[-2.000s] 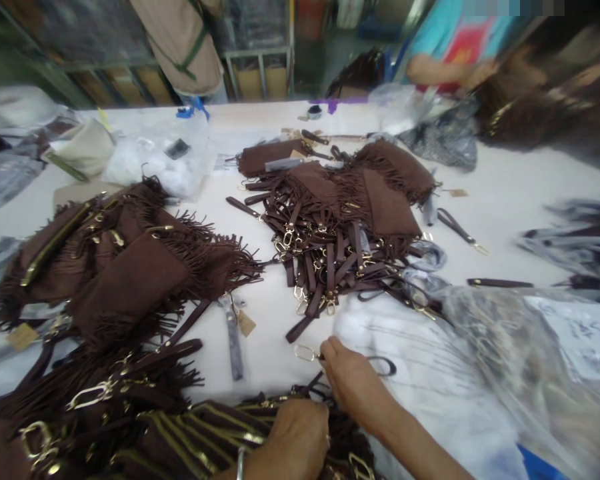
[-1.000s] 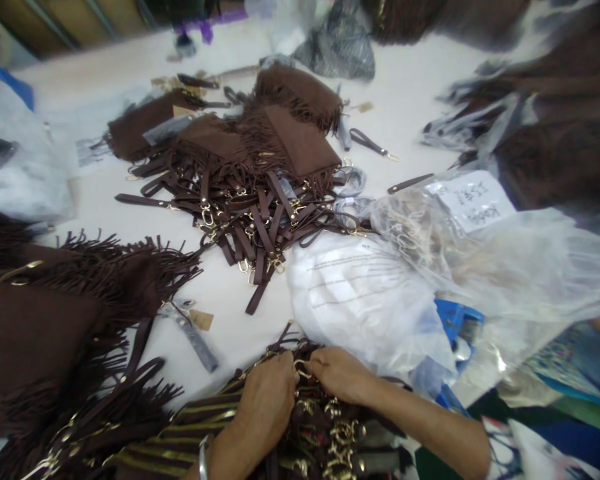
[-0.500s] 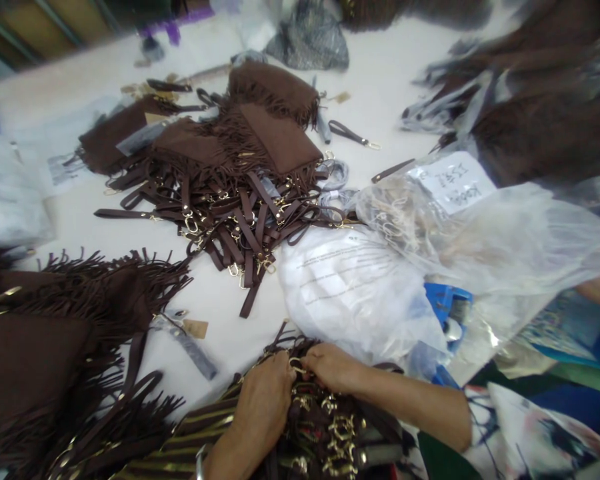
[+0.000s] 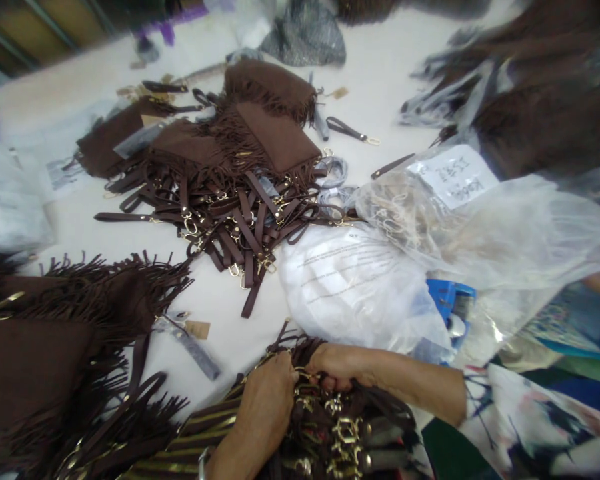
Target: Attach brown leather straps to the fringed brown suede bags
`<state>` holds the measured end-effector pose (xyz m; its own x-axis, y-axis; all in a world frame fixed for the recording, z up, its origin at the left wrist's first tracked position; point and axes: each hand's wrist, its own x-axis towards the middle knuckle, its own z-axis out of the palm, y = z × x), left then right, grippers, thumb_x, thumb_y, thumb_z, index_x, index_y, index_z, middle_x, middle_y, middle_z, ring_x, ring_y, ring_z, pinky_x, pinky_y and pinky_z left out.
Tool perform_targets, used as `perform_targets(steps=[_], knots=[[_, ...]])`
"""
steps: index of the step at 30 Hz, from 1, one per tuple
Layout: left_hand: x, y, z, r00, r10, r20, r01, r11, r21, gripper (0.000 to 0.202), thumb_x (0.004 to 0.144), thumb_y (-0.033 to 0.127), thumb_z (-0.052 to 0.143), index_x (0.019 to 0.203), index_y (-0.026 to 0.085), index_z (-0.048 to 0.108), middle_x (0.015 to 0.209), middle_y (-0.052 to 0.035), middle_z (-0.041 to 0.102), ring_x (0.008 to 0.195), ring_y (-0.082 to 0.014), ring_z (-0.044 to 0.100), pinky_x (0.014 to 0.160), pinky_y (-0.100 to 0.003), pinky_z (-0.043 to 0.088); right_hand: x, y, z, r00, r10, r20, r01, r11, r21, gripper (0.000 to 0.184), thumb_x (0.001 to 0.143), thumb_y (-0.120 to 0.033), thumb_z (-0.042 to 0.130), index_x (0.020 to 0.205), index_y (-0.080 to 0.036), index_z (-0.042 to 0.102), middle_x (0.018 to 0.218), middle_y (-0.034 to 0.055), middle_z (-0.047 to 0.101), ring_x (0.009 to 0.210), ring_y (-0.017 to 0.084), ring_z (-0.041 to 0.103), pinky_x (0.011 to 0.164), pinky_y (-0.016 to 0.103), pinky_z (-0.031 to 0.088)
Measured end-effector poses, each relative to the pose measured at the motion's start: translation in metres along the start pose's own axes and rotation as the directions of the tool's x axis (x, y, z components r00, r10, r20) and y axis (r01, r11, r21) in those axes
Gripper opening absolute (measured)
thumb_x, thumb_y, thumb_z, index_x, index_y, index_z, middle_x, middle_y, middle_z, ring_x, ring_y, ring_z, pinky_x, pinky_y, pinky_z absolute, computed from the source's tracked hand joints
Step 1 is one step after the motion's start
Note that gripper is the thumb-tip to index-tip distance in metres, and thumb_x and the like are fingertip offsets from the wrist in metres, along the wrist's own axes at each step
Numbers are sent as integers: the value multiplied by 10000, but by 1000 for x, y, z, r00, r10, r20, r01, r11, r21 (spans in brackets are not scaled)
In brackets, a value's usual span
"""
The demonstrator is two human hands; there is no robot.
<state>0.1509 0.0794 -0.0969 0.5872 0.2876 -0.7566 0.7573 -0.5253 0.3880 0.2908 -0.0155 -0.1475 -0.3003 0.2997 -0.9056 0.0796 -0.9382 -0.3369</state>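
Note:
At the bottom centre, both hands are closed and work close together over a row of dark brown fringed bags (image 4: 195,430) with gold zips. My left hand (image 4: 267,403) pinches the end of one bag; its fingertips are largely hidden. My right hand (image 4: 333,365), just to the right, grips the gold clasp (image 4: 301,371) of a brown wrist strap, whose band seems to run under the palm. The clasp bridges the small gap between the hands. Below them several gold clasps (image 4: 347,430) hang on brown straps.
A pile of loose wrist straps (image 4: 250,227) lies mid-table below fringed pouches (image 4: 280,140). More fringed bags (image 4: 35,380) are at the left. White plastic bags (image 4: 360,287) and a blue object (image 4: 447,300) sit to the right. A tagged strap in a sleeve (image 4: 197,353) lies near my left hand.
My right hand has shifted slightly, its fingers now curled lower around the clasp and strap. My left hand keeps nearly the same place. The view has moved a little.

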Motion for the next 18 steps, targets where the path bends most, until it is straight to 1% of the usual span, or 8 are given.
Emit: perform_targets(steps=[5,9,11,13,14,15,16,18], knots=[[2,-10,9,999,17,-42,-20,997,-73,174,940,129,436,813,178,544,818,-39,645,779,-207,599,703,-333,384,-22,0,-4,999,-53,7,53,994,-92,230,871,-277,423,757,-179,597,493,-55,446,398,77,367,408,183,298],[1,-15,11,983,154,-95,-167,975,-148,232,994,161,379,892,189,585,860,-16,641,807,-186,596,726,-321,420,-38,-4,-16,981,-193,-14,180,935,-306,231,898,-275,466,773,-165,625,648,7,589,607,132,538,582,233,390],[-2,-15,8,973,217,-75,-221,973,-58,264,1010,184,371,951,195,628,920,-34,658,880,-219,596,779,-357,441,-40,-6,-21,940,-335,-67,247,802,-544,170,888,-227,493,859,-160,646,761,55,651,744,193,599,678,281,401],[-9,-16,4,962,271,-25,-270,962,50,278,1003,189,394,942,194,665,979,-55,677,955,-262,585,837,-412,450,-39,-8,-22,876,-478,-60,253,562,-788,180,858,-158,504,952,-162,657,850,94,685,801,237,634,698,308,396],[-14,-17,2,952,305,11,-305,949,81,281,996,178,402,940,189,678,1038,-63,684,1004,-279,576,874,-436,450,-38,-8,-21,858,-512,-30,240,453,-859,215,833,-122,510,976,-168,664,880,102,697,802,245,649,683,305,395],[-19,-18,0,943,331,48,-334,939,88,276,986,161,412,980,185,686,1124,-69,680,1059,-292,566,913,-454,448,-38,-9,-21,860,-511,7,242,395,-886,245,804,-95,520,975,-178,675,892,100,707,793,243,661,660,293,390],[-24,-20,-1,935,344,81,-350,933,80,279,975,144,418,1059,180,682,1219,-73,658,1111,-300,553,951,-465,443,-37,-10,-20,878,-476,42,261,402,-878,259,785,-79,526,956,-187,688,893,93,716,783,234,669,634,278,382],[-33,-24,-2,938,323,129,-332,941,62,341,951,129,439,1239,164,620,1351,-86,592,1176,-319,531,993,-484,437,-34,-13,-19,915,-397,71,284,511,-811,244,795,-82,514,903,-191,704,857,79,729,753,214,678,593,257,367]])
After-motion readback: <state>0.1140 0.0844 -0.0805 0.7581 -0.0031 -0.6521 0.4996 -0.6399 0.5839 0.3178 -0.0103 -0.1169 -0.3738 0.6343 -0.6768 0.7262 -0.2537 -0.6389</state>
